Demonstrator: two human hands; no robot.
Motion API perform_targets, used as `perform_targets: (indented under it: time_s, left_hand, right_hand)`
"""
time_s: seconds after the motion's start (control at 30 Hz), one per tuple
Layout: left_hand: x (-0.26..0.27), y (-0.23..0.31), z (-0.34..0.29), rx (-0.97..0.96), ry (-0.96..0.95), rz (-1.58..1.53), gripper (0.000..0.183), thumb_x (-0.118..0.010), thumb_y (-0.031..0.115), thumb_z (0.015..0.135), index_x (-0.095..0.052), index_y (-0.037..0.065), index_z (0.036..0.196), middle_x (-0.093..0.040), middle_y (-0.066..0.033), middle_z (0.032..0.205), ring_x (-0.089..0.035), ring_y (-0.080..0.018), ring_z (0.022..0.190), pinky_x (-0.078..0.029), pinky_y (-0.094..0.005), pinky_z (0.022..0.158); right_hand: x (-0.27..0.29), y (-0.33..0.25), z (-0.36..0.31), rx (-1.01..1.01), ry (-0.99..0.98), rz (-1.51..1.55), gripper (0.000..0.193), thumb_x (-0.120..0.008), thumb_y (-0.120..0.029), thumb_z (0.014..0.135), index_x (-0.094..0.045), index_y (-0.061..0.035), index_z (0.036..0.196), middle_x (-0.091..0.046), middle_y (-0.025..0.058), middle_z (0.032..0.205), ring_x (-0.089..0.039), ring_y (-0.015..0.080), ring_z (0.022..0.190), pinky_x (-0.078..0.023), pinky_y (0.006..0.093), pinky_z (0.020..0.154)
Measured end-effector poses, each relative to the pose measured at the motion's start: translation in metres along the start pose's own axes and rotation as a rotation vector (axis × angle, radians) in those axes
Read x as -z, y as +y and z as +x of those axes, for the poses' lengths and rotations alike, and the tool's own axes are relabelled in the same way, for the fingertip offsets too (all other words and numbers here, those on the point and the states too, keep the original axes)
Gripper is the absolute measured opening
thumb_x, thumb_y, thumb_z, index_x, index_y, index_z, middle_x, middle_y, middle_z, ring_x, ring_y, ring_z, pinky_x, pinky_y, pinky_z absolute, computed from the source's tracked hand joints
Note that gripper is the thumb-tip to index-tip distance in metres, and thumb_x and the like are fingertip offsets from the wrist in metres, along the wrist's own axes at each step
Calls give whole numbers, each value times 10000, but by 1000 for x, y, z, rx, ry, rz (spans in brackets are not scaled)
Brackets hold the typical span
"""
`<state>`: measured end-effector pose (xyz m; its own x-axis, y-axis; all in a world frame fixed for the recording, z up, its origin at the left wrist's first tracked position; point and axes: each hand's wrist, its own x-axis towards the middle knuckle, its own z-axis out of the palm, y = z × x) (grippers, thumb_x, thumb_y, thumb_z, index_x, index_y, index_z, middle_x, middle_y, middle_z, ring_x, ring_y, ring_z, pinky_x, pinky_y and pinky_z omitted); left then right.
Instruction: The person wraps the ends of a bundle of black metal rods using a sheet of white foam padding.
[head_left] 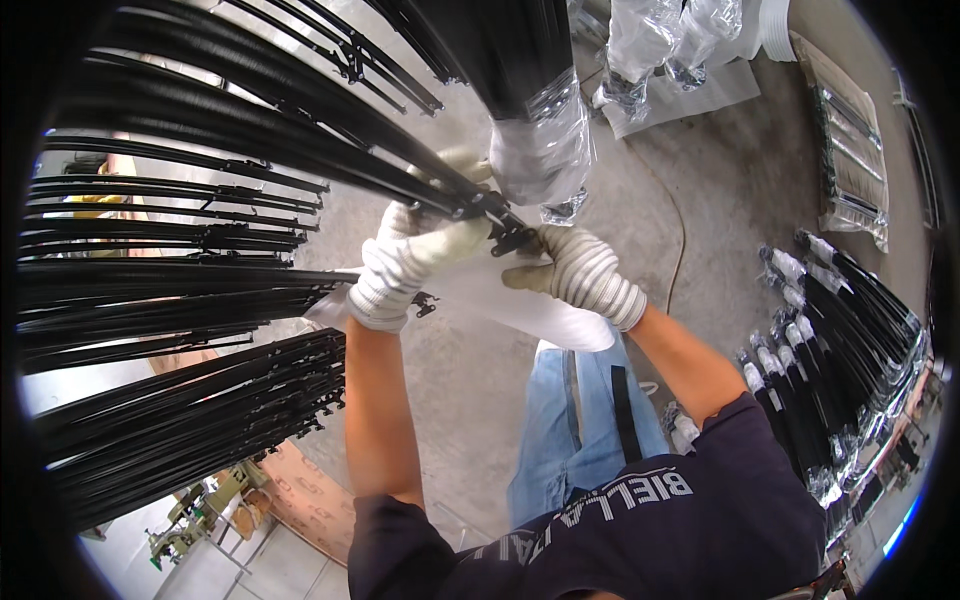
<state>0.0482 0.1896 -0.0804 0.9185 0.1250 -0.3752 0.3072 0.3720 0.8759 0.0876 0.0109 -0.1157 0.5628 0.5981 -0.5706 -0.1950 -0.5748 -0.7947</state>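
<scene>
My left hand (415, 250), in a white striped knit glove, is closed round long black metal bars (330, 145) that slope in from the upper left. Dark end brackets (512, 236) show just past its fingers. My right hand (575, 270), gloved alike, is beside those brackets. Its fingertips meet or overlap the bracket end, and its thumb stands apart below. Under both hands hangs a white, sheet-like wrap (520, 305). Behind them, a thick black bundle (525, 60) stands with its lower end in white wrap and clear plastic (545, 160).
Several rows of black bars (190, 400) project from the left. Plastic-wrapped black bundles (835, 350) lean at the right. Clear-bagged pieces (650, 45) stand at the top, near a wrapped flat pack (850, 150). A cord (680, 230) crosses the concrete floor; green machinery (190, 515) is lower left.
</scene>
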Motion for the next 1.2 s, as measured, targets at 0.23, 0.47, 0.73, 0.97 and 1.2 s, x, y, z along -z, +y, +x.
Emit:
perform_targets:
  time_s: [0.23, 0.47, 0.73, 0.97, 1.2]
  left_hand:
    - [2, -7, -4, 35, -22, 161, 181, -734, 71, 641, -638, 43, 793, -629, -18, 744, -580, -92, 657, -477, -233, 628]
    - [18, -26, -18, -83, -149, 222, 289, -568, 79, 794, -485, 17, 1063, -555, -76, 1012, -537, -153, 923, -435, -272, 837]
    - [12, -12, -39, -112, -131, -202, 440, -635, 119, 750, -475, 36, 1151, -542, -110, 1100, -527, -189, 1000, -405, -320, 890]
    - [31, -41, -41, -176, 10, -74, 230, -647, 88, 746, -537, 28, 939, -590, -77, 905, -574, -178, 842, -433, -387, 883]
    - [53, -84, -28, -204, 243, -40, 212, -587, 99, 794, -515, 27, 980, -570, -100, 1002, -556, -145, 880, -466, -343, 819]
  right_hand:
    - [19, -13, -5, 95, 195, -306, 390, -676, -291, 645, -598, -26, 919, -612, 154, 804, -594, 288, 769, -461, 332, 685]
    - [8, 9, 8, 135, 103, -138, 457, -649, -245, 697, -535, -49, 1094, -616, 154, 910, -595, 260, 835, -443, 306, 762]
    - [2, 11, 7, 106, -114, 224, 288, -597, -109, 736, -612, -82, 1023, -649, 59, 847, -575, 83, 741, -446, 210, 703]
    - [1, -2, 8, 126, -311, 193, 341, -644, -110, 718, -600, -85, 1055, -653, 33, 861, -569, 56, 761, -447, 212, 723]
    - [-6, 8, 16, 153, -376, 386, 350, -689, -92, 699, -595, -21, 1029, -644, 29, 892, -559, 57, 798, -444, 223, 756]
